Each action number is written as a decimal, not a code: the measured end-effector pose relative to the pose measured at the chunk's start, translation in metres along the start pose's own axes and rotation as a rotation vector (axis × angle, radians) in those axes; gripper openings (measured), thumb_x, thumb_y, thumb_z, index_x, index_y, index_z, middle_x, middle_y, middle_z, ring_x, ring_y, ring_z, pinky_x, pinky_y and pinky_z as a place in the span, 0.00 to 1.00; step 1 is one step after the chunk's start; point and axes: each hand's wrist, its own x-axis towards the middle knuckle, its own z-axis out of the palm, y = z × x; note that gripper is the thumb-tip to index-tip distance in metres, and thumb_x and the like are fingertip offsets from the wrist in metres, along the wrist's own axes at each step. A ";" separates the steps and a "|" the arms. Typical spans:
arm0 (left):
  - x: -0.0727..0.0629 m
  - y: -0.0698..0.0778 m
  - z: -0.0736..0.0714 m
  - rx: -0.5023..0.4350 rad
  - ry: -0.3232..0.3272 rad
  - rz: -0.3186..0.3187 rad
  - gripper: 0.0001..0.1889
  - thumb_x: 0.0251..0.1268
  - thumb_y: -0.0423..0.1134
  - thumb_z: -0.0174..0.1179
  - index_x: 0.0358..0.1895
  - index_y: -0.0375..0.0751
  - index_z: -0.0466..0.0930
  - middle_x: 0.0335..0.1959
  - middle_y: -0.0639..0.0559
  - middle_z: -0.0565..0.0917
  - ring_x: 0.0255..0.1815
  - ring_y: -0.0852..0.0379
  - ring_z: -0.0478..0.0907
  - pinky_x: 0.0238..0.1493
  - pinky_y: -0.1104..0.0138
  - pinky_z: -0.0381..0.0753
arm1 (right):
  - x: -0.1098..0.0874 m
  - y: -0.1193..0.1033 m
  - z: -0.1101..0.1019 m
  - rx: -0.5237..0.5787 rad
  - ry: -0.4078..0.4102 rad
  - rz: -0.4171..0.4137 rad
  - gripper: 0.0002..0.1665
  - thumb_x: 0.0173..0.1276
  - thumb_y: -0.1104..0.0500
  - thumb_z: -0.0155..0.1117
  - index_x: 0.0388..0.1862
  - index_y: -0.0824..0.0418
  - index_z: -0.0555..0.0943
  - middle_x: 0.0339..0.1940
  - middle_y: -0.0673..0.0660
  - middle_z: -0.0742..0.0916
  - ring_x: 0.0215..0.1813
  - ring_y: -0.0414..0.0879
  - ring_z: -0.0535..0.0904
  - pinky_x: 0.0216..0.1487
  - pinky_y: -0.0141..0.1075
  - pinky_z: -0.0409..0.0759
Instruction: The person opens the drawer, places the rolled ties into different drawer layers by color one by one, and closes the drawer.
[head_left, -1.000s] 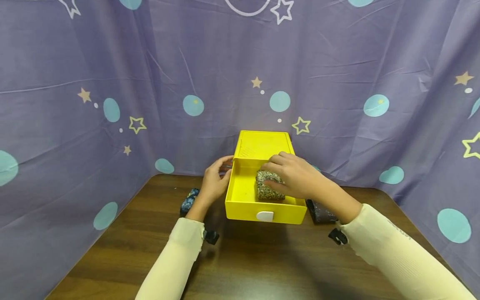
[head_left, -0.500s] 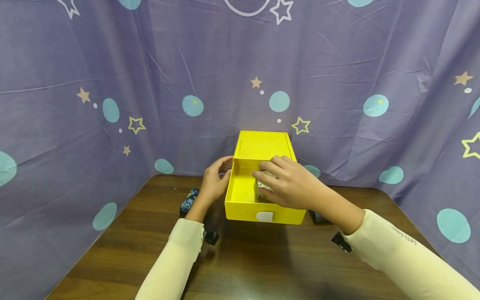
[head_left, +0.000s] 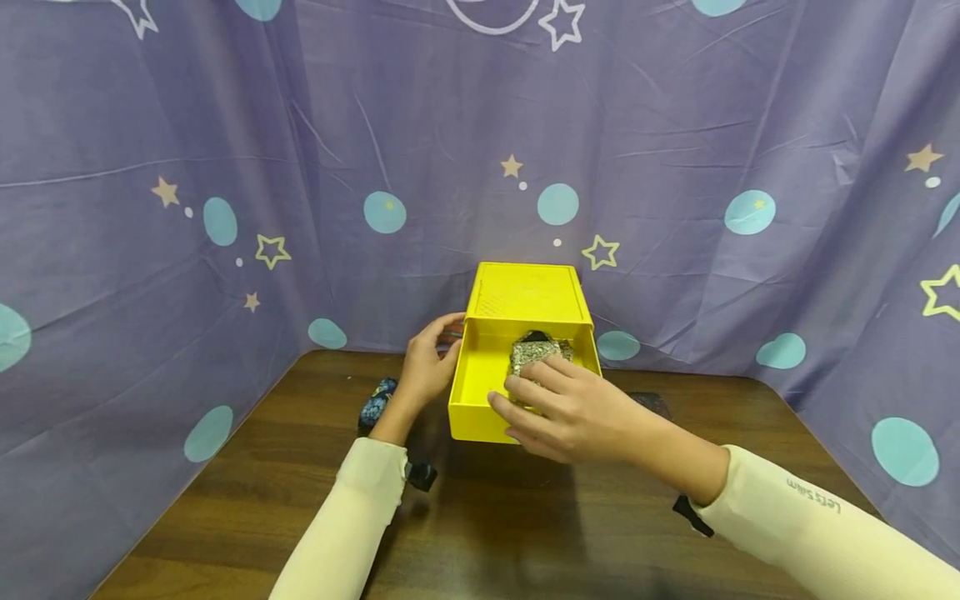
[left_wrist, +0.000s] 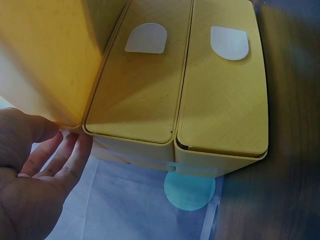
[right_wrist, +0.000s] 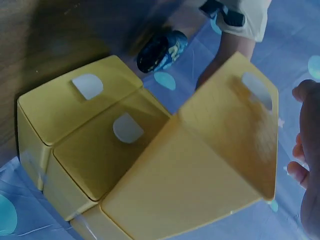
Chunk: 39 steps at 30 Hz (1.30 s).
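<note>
Head view: and there's the right hand [head_left: 566,408] in front of the pulled-out yellow drawer [head_left: 476,423], fingers loosely bent and slightly spread, apart from the drawer in the right wrist view! Inside lies the speckled bundle [head_left: 528,353], partly hidden behind those fingers. Across the way, the left hand [head_left: 425,365] touches the yellow casing [head_left: 529,292], fingers relaxed, beside a blue patterned pouch [head_left: 375,406].

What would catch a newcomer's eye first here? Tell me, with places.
The bright yellow drawer unit comes first, mid-view from the head camera, its top drawer standing open toward the person. Next is the speckled item inside that drawer, partly hidden by the right hand; the left hand is at the unit's left side. Behind hangs a purple curtain with stars.
</note>
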 end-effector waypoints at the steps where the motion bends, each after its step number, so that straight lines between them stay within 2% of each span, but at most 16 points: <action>1: 0.000 0.000 0.000 -0.002 0.002 0.001 0.21 0.73 0.27 0.60 0.67 0.39 0.77 0.53 0.41 0.84 0.49 0.45 0.85 0.50 0.55 0.87 | -0.001 -0.002 0.001 -0.007 0.006 -0.017 0.23 0.73 0.49 0.59 0.59 0.62 0.82 0.45 0.56 0.86 0.44 0.51 0.82 0.47 0.41 0.83; 6: 0.000 0.001 0.000 -0.006 0.005 0.006 0.21 0.73 0.26 0.60 0.67 0.38 0.77 0.53 0.41 0.84 0.49 0.45 0.85 0.50 0.55 0.87 | -0.003 -0.012 0.005 -0.042 0.035 -0.083 0.21 0.75 0.49 0.57 0.56 0.61 0.84 0.45 0.56 0.87 0.44 0.51 0.82 0.46 0.41 0.84; 12: 0.000 0.000 0.000 -0.005 -0.002 -0.013 0.21 0.73 0.27 0.59 0.67 0.40 0.77 0.54 0.42 0.84 0.50 0.46 0.85 0.51 0.55 0.87 | -0.007 -0.020 0.007 -0.037 0.060 -0.103 0.16 0.76 0.53 0.56 0.50 0.59 0.86 0.45 0.56 0.86 0.42 0.50 0.82 0.44 0.40 0.83; 21: 0.000 0.001 0.001 -0.001 -0.004 -0.028 0.22 0.73 0.26 0.59 0.68 0.40 0.77 0.54 0.42 0.84 0.51 0.46 0.84 0.51 0.55 0.87 | -0.015 -0.031 0.009 -0.058 0.025 -0.141 0.17 0.79 0.63 0.48 0.47 0.59 0.86 0.42 0.55 0.84 0.40 0.48 0.79 0.41 0.37 0.80; 26: 0.000 0.001 0.001 -0.004 -0.008 -0.027 0.22 0.73 0.27 0.59 0.68 0.41 0.77 0.55 0.42 0.84 0.51 0.46 0.84 0.51 0.54 0.87 | -0.020 -0.035 0.012 -0.041 0.005 -0.118 0.18 0.79 0.65 0.46 0.44 0.59 0.86 0.41 0.55 0.83 0.38 0.49 0.78 0.39 0.36 0.78; 33: 0.000 0.001 0.001 0.002 -0.014 -0.030 0.22 0.74 0.27 0.59 0.68 0.41 0.76 0.54 0.43 0.84 0.50 0.47 0.84 0.50 0.55 0.87 | -0.029 -0.034 0.017 -0.072 -0.010 -0.098 0.19 0.79 0.66 0.45 0.46 0.60 0.86 0.44 0.57 0.83 0.41 0.50 0.78 0.40 0.37 0.79; 39: -0.001 0.001 0.000 0.015 -0.008 -0.027 0.22 0.74 0.28 0.59 0.68 0.42 0.76 0.54 0.44 0.84 0.51 0.48 0.84 0.51 0.56 0.87 | -0.033 -0.034 0.019 -0.105 -0.050 -0.128 0.19 0.80 0.67 0.45 0.50 0.61 0.85 0.48 0.58 0.84 0.46 0.50 0.81 0.45 0.37 0.82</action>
